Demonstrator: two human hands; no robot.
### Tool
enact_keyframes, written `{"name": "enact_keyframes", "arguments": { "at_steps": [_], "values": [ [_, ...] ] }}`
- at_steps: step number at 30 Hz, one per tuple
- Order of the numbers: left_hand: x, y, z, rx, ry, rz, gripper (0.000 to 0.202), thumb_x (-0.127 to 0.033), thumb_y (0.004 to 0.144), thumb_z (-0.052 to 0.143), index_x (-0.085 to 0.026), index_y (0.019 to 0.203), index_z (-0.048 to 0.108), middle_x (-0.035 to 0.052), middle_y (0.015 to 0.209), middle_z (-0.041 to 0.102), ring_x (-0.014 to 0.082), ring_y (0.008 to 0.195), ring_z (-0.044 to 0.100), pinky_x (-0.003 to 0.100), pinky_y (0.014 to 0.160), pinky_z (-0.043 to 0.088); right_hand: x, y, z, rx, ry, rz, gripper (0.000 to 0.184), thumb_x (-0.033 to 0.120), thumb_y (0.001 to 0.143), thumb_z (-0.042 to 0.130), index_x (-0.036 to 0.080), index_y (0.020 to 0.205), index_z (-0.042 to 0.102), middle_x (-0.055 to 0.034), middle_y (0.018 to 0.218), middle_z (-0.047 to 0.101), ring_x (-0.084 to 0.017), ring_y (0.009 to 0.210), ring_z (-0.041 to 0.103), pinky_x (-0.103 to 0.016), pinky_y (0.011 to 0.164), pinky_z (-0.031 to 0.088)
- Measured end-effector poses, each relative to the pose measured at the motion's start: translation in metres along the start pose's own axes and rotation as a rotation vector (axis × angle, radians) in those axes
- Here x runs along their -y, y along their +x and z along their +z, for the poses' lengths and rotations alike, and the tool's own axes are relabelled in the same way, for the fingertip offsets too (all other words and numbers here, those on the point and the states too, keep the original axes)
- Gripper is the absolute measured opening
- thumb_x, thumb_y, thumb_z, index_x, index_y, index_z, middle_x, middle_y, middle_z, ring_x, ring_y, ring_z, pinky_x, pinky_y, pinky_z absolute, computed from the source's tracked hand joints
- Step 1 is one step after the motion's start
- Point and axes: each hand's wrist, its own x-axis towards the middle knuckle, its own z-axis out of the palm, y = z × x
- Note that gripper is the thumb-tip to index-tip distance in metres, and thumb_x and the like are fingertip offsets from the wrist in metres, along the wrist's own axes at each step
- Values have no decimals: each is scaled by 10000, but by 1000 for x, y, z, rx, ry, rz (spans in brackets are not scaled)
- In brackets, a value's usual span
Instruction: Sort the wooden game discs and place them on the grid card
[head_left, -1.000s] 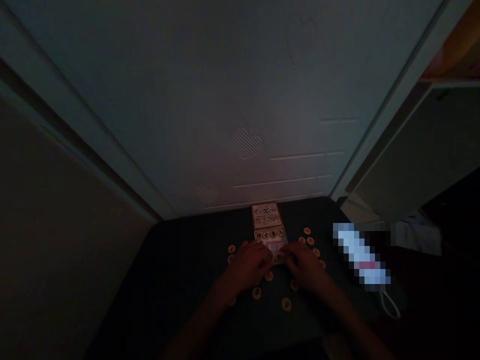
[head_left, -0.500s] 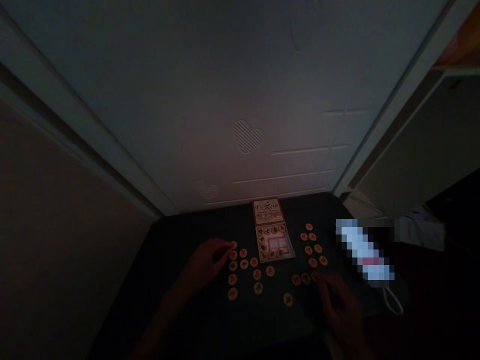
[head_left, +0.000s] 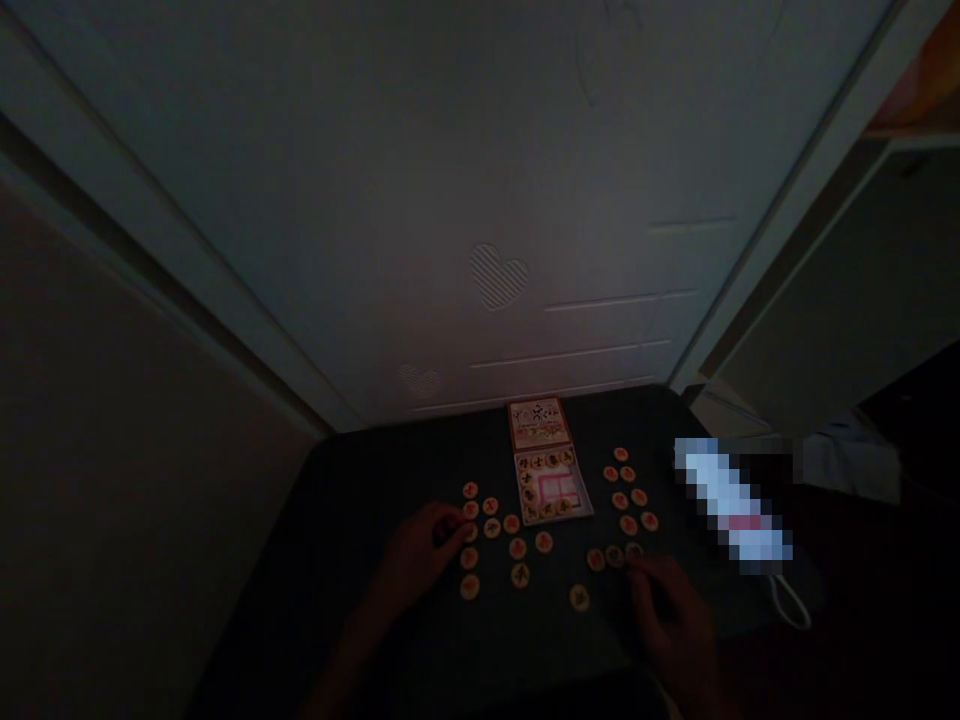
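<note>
Round xiangqi pieces with red or dark characters lie spread over a dark tabletop. My left hand [head_left: 426,545] is at the left column, its thumb and finger closed at the edge of a dark-marked xiangqi piece [head_left: 471,532]. Above that one lies a red-marked piece [head_left: 470,490]. On the other side, my right hand [head_left: 675,605] has its fingertips pinched at a xiangqi piece [head_left: 634,551], the right end of a short row. Between the hands stands an open box [head_left: 584,497], with dark-marked pieces along its inner walls and a pink-lined bottom. Its printed lid [head_left: 538,422] lies behind.
A pale door panel with embossed hearts [head_left: 499,277] rises behind the dark table [head_left: 360,470]. To the right is a bright, pixelated long object [head_left: 731,505] with a white cord loop [head_left: 792,604]. Red-marked pieces [head_left: 619,501] stand right of the box. The light is dim.
My left hand has come down the left column, from the top piece to the dark-marked one. The right fingertips have shifted slightly, and more of their piece shows.
</note>
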Motion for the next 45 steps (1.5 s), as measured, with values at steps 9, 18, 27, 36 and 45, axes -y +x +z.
{"name": "enact_keyframes", "arguments": {
  "at_steps": [9, 18, 27, 36, 45],
  "values": [
    [2, -9, -13, -3, -12, -47, 337, -525, 910, 546, -236, 992, 698, 25, 899, 728, 201, 800, 665, 333, 749, 512, 4, 1, -1, -6, 4, 65, 205, 372, 954, 577, 243, 1031, 716, -61, 927, 759, -231, 860, 715, -363, 784, 565],
    [-4, -12, -14, -3, 124, -2, 324, -503, 905, 568, -257, 1074, 696, 24, 945, 729, 197, 807, 680, 313, 728, 519, 7, 2, -2, -23, -9, 100, 219, 394, 953, 578, 243, 1018, 723, -70, 950, 761, -245, 885, 719, -373, 796, 568],
    [2, -14, -17, -31, 220, -15, 299, -502, 888, 591, -271, 1029, 718, 24, 995, 719, 215, 869, 688, 337, 786, 528, 8, 2, -2, -19, 3, 95, 219, 380, 963, 566, 239, 1030, 721, -69, 944, 756, -233, 882, 713, -369, 808, 565],
    [-9, -15, -23, -105, 112, -32, 292, -449, 886, 601, -281, 1116, 667, 14, 1061, 739, 218, 929, 711, 359, 839, 565, 8, 2, -1, -8, 9, 112, 206, 364, 954, 564, 244, 1033, 712, -69, 947, 758, -242, 883, 716, -393, 815, 566],
    [-34, -22, -13, -23, -4, 67, 269, -397, 916, 583, -290, 1140, 685, 15, 1065, 754, 209, 941, 719, 361, 871, 578, 8, 2, 0, -13, -1, 93, 205, 339, 955, 562, 243, 1066, 705, -73, 977, 763, -243, 902, 718, -411, 856, 557]
  ]
}}
